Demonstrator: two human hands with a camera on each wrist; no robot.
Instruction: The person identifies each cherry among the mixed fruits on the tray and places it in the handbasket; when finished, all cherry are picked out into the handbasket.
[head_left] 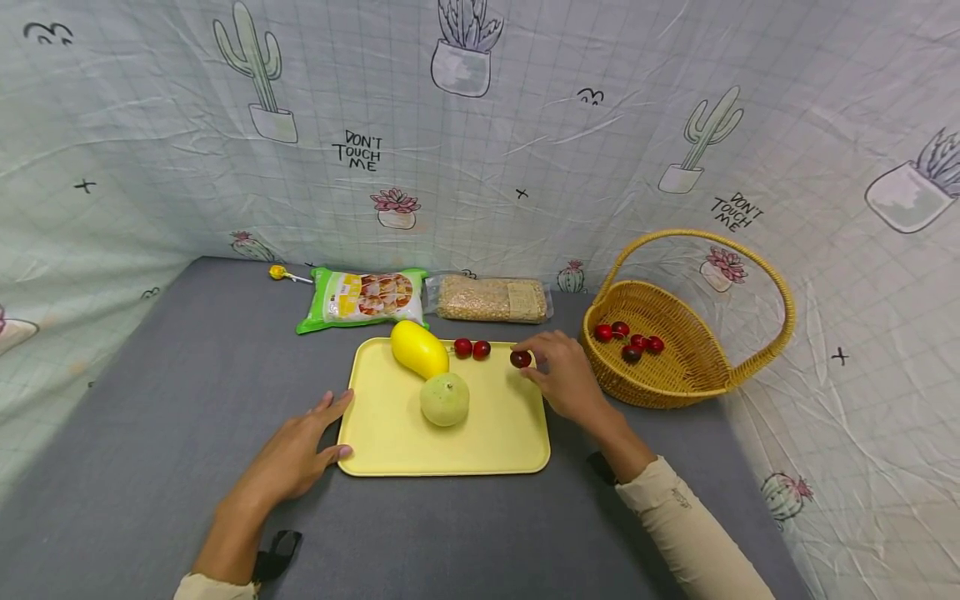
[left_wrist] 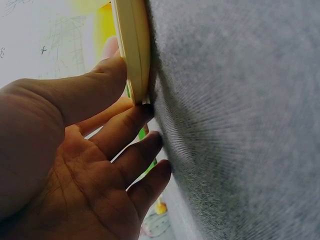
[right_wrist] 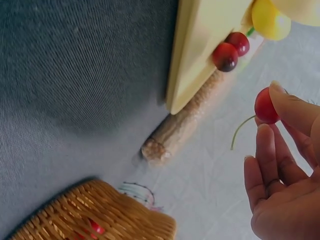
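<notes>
In my right hand (head_left: pixel 566 375), thumb and fingertips pinch a dark red cherry (right_wrist: pixel 266 106) above the right side of the yellow tray (head_left: pixel 495 446); its thin green stem hangs free in the right wrist view. My left hand (head_left: pixel 292 454) rests at the tray's left edge, thumb and forefinger spread along the rim and the other fingers extended near the cloth. On the tray lie a yellow mango (head_left: pixel 418 348), a pale green round fruit (head_left: pixel 445 400) and two more cherries (head_left: pixel 463 348) side by side near the back rim.
A wicker basket (head_left: pixel 660 392) with a tall handle stands at the right, holding several cherries (head_left: pixel 632 353). Behind the tray lie a green-and-white food bag (head_left: pixel 367 297), a clear pack of grains (head_left: pixel 487 298) and a yellow lollipop (head_left: pixel 278 272). A printed curtain (head_left: pixel 465 150) hangs behind.
</notes>
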